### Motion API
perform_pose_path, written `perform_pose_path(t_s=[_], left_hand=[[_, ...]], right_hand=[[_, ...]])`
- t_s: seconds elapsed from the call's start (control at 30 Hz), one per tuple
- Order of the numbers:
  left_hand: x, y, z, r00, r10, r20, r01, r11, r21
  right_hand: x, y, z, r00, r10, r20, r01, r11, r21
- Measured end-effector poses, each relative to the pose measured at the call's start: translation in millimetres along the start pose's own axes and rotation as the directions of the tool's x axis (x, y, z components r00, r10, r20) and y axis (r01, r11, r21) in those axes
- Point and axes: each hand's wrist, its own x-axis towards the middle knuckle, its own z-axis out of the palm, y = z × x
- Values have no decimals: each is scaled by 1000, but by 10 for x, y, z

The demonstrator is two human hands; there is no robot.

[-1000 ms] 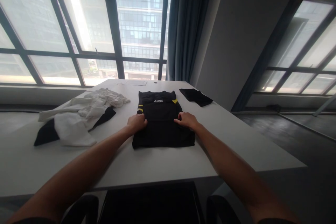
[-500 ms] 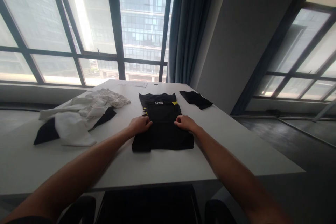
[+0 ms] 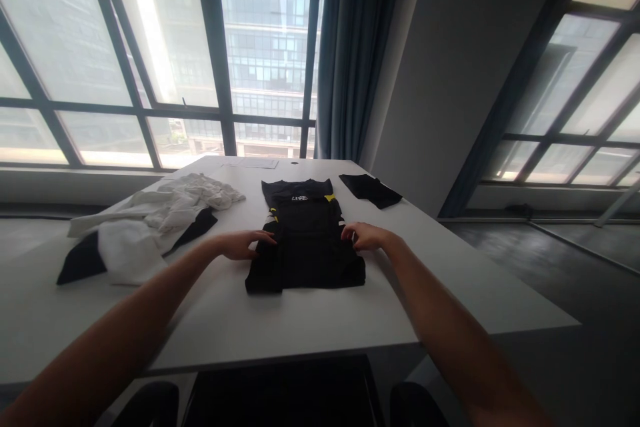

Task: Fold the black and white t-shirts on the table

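Observation:
A black T-shirt (image 3: pixel 310 240) lies folded into a narrow block in front of me, with white lettering and yellow and white patches toward its far end. My left hand (image 3: pixel 245 244) is at its left edge, fingers stretched out and apart over the cloth. At the right edge is my right hand (image 3: pixel 367 237), its fingers loosely bent with a gap between them, resting near or on the fabric. Neither hand grips the shirt. The near hem lies flat, with a small step at its left corner.
White and black clothes (image 3: pixel 160 220) are heaped on the left of the white table (image 3: pixel 310 330). A folded black garment (image 3: pixel 370 190) lies at the back right. A dark chair (image 3: pixel 280 393) stands at the table's near edge. Windows and a blue curtain (image 3: pixel 345 53) are behind.
Both hands have let go of the pinched shirt fabric and moved outward to its side edges, the fingers opening. The shirt's middle lies flatter, and its lettering shows more fully.

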Motion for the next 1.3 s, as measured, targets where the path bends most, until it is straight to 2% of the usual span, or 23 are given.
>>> perform_pose_path(t_s=[0.1,0.23,0.33,0.4,0.53,0.6,0.7,0.77,0.8,0.87,0.9,0.93,1.0,1.07,1.13,1.2,1.27,1.3], left_hand=[[-125,-48,-67,999,20,47,-17,998,-53],[-118,46,-53,997,31,69,-28,999,-47],[-36,202,24,993,108,-42,-108,994,1],[11,299,75,976,165,-139,-163,986,27],[36,386,89,945,146,-293,-148,989,13],[37,379,64,904,109,-414,-148,987,-64],[70,348,56,790,4,-613,-176,959,-222],[110,329,82,729,-105,-676,-165,932,-322],[129,323,99,715,-162,-680,-146,917,-371],[149,317,126,728,-259,-635,-89,882,-462],[149,316,130,761,-286,-582,-58,864,-500],[142,317,129,812,-287,-509,-34,847,-531],[119,320,116,918,-214,-333,-16,820,-572],[103,325,107,971,-117,-210,-24,822,-568],[106,338,112,973,-97,-211,-26,857,-514],[123,363,118,946,-153,-287,5,889,-458],[134,393,103,916,-230,-330,42,870,-491],[132,407,82,911,-263,-318,53,838,-543]], right_hand=[[-46,45,-44,998,33,60,-34,999,9],[-97,9,-60,999,15,45,-12,997,-71],[-109,-84,-28,993,-121,10,121,987,-109],[-106,-143,3,973,-229,5,228,969,-90],[-93,-172,13,920,-391,5,389,918,82],[-85,-141,-14,907,-415,-74,420,876,238],[-56,-81,-47,891,-339,-301,443,796,412],[-24,-54,-45,874,-266,-406,449,760,470],[-7,-47,-37,872,-231,-431,442,750,492],[17,-47,-16,886,-180,-426,403,754,520],[23,-53,-6,898,-161,-408,376,764,524],[23,-62,2,910,-147,-387,348,778,523],[12,-88,15,930,-137,-340,309,793,525],[-6,-118,22,943,-141,-300,291,787,544],[-24,-142,23,952,-145,-271,280,769,575],[-45,-150,11,955,-146,-259,279,740,612],[-75,-139,-18,950,-174,-260,304,707,639],[-93,-127,-38,948,-191,-255,315,692,649]])
